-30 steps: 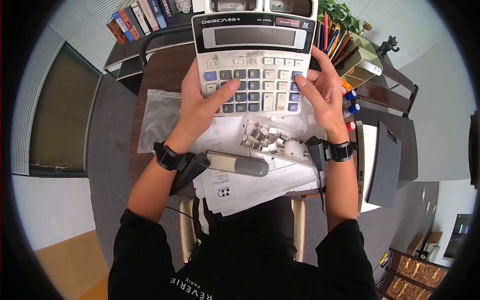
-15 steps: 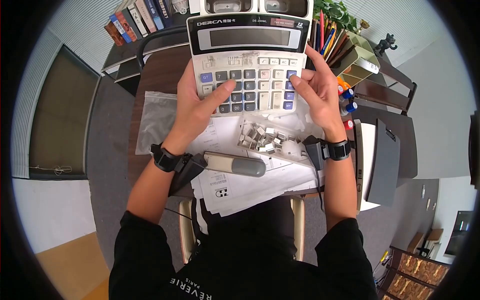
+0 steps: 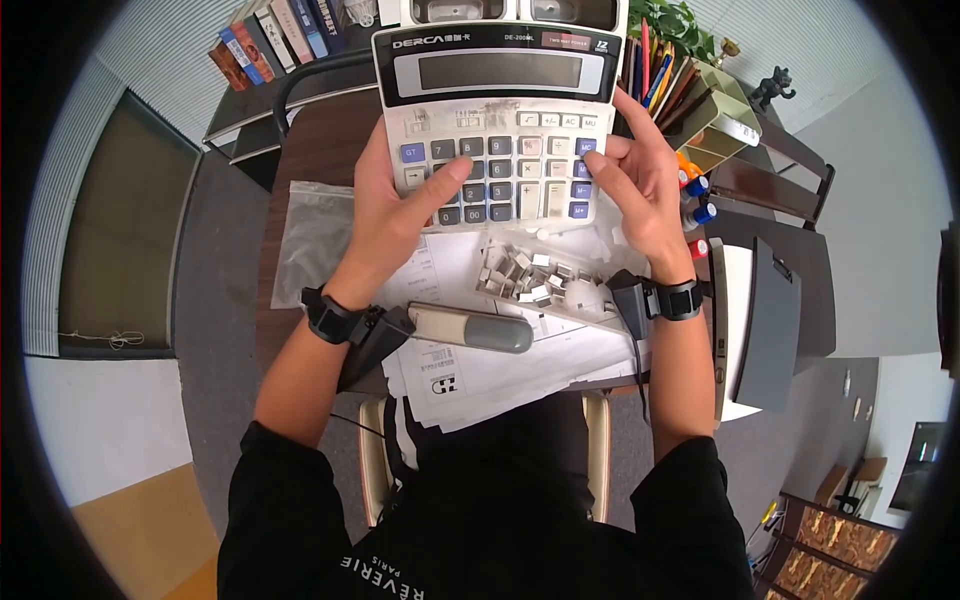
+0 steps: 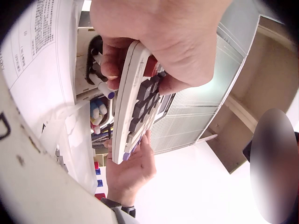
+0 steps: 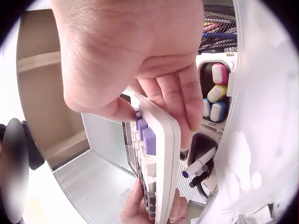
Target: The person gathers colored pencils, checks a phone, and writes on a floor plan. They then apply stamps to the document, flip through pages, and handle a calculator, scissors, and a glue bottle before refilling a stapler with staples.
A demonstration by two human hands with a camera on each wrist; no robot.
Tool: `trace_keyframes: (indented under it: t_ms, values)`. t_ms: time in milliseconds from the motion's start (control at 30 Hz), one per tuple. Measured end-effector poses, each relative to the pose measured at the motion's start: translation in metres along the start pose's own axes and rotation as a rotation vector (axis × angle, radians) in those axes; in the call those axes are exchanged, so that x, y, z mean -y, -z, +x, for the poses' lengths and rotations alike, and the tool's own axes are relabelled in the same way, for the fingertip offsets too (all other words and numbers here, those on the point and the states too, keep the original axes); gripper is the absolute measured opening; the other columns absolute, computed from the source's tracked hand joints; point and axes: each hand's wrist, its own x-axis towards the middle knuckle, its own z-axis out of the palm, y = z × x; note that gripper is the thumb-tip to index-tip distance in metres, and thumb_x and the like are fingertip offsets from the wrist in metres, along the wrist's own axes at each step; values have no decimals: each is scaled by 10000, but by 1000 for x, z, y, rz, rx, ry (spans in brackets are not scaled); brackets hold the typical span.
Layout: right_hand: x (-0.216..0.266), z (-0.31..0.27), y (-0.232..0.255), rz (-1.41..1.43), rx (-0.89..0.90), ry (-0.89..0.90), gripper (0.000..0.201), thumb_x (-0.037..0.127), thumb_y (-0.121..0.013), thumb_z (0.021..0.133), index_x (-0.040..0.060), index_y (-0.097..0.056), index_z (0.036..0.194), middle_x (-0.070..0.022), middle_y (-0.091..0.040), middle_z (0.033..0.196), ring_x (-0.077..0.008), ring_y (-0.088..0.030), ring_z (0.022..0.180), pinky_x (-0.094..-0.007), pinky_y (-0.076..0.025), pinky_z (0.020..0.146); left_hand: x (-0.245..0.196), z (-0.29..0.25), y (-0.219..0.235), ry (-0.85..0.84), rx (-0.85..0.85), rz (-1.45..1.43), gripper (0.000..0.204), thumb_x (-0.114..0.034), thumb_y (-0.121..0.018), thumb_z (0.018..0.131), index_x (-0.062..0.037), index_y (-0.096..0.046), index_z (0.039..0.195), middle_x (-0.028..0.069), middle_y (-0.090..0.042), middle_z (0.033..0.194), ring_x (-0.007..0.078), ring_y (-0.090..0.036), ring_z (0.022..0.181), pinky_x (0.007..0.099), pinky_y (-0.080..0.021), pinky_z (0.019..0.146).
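Observation:
Both hands hold up a large white desk calculator [image 3: 500, 112], its dark screen panel and keys facing the head camera. My left hand [image 3: 395, 210] grips its left side, the thumb lying over the dark number keys and the fingers behind the body. On the opposite side my right hand [image 3: 648, 200] grips the edge, its thumb at the purple memory keys. The left wrist view shows the calculator [image 4: 127, 100] edge-on between left thumb and fingers. In the right wrist view, the right fingers [image 5: 170, 93] lie along the calculator's back.
Below the calculator, a clear tray [image 3: 490, 290] of small silvery metal pieces sits on printed papers [image 3: 480, 385]. Nearer lies a beige-and-grey long-handled object [image 3: 485, 330]. A plastic bag [image 3: 310, 245] lies left; a pen organizer [image 3: 715, 135] and red- and blue-capped items stand right. White compartments hold markers [image 5: 217, 93].
The calculator and both hands have shifted slightly left in the head view, along with the surroundings. The grip and thumb positions look the same.

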Motion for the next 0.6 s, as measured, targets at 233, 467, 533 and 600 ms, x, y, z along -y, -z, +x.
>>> trace_keyframes:
  t_ms: [233, 467, 533, 600]
  values:
    - [-1, 3, -3, 36, -12, -10, 627, -50, -534, 946, -63, -272, 1516, -174, -715, 1091, -115, -622, 937, -240, -470, 817, 0, 1, 1, -9, -10, -6, 489, -82, -705, 903, 28, -488, 1327, 110, -659, 1181, 136, -640, 1046, 278, -527, 890]
    - [-1, 2, -3, 72, -60, -16, 553, 41, -577, 991, -41, -292, 1457, -196, -729, 1037, -138, -665, 939, -269, -494, 827, 0, 0, -2, -5, 19, 1, 512, -94, -723, 898, 29, -477, 1329, 122, -650, 1203, 150, -637, 1062, 297, -525, 908]
    - [-1, 3, -6, 91, -84, -29, 526, 54, -580, 994, -29, -300, 1431, -168, -734, 970, -118, -654, 901, -251, -482, 803, 1, 0, -2, -24, 19, 16, 528, -104, -731, 898, 33, -464, 1334, 127, -649, 1203, 152, -638, 1064, 297, -527, 904]
    - [-1, 3, 0, 35, -68, -35, 527, 60, -581, 994, -26, -301, 1431, -159, -733, 961, -111, -644, 881, -244, -474, 787, -1, 0, -1, -34, 30, 36, 530, -109, -731, 902, 30, -461, 1337, 128, -647, 1207, 150, -634, 1070, 298, -524, 909]
